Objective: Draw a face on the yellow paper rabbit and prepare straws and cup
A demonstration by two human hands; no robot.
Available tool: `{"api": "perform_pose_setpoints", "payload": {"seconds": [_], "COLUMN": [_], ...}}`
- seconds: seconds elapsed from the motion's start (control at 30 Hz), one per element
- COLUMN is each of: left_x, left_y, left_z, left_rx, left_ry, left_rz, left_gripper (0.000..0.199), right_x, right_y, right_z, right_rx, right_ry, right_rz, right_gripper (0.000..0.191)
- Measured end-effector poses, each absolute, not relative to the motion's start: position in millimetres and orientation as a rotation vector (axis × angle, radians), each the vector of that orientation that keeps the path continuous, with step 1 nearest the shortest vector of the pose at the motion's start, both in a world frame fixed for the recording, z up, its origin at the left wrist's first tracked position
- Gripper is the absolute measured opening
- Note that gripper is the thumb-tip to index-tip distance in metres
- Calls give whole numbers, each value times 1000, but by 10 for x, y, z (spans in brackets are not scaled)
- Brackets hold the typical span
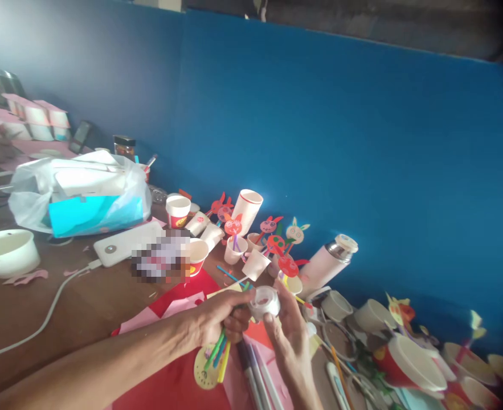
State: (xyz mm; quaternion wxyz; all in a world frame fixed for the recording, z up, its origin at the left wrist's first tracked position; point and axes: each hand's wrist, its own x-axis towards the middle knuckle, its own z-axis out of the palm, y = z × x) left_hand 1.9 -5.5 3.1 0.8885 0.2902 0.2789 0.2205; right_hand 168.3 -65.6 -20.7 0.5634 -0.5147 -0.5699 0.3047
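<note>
My left hand (229, 319) is closed around several thin coloured straws (215, 348), green, blue and yellow, whose ends stick out below the fist. My right hand (293, 336) grips a small roll of clear tape (263, 303) between thumb and fingers. The roll touches or nearly touches the left fingers. Under the straws is a yellow paper disc (205, 370) with dark marks; whether it is joined to them I cannot tell. Red paper (161, 378) and pink paper lie beneath my hands. Several markers (257, 376) rest between my wrists.
Paper cups (257, 265) with face figures on sticks stand ahead. A white thermos (326, 265) leans near the blue partition (340, 131). More cups (416, 361) crowd the right. At left are a white power bank (127, 245) with cable, a plastic bag (33, 191) and a white bowl (9, 253).
</note>
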Motion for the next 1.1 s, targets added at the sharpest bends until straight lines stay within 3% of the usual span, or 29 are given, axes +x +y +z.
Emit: {"api": "perform_pose_setpoints", "payload": {"seconds": [0.17,0.3,0.47,0.67,1.1], "left_x": [36,75,99,94,72], "left_y": [-54,-74,-111,-111,-123], "left_z": [9,-22,-57,-97,-101], "left_rx": [578,567,545,552,666], "left_ry": [582,601,639,635,579], "left_rz": [457,517,553,528,569], "left_gripper": [59,66,63,58,61], "right_x": [1715,1674,1569,1556,1478], "right_y": [-618,-628,-669,-682,-708], "right_z": [-208,-229,-279,-253,-162], "right_rx": [-1228,-1352,-1371,-1308,-1298], "right_ry": [-1412,-1429,-1453,-1470,-1212], "right_rz": [747,561,365,369,524], "right_gripper": [59,63,52,39,37]}}
